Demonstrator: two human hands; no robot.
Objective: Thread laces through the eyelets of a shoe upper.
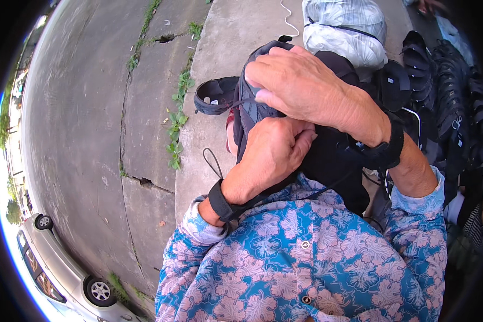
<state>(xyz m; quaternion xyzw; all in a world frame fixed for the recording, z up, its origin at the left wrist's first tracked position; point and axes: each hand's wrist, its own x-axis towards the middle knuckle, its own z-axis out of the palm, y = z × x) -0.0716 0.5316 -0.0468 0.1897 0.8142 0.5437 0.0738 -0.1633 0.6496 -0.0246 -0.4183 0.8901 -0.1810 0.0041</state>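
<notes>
A dark grey and black shoe (250, 111) lies over my lap, largely covered by my hands. My right hand (300, 80) reaches across it from the right, fingers bent and closed on its upper part. Just below, my left hand (273, 147) is closed, its thumb pressed against the curled index finger. Whatever sits in that pinch is hidden. A thin dark thread or lace shows at the shoe's left side. Beyond it, on the concrete, rests another dark shoe (214, 96) with a white label inside. Both wrists wear black straps.
White plastic-wrapped bundles (346, 32) stand ahead, beside a white cord (288, 19). Rows of black shoes (448, 91) fill the right side. Weeds (176, 134) grow along the ledge's left edge. A silver car (64, 268) is parked at the lower left.
</notes>
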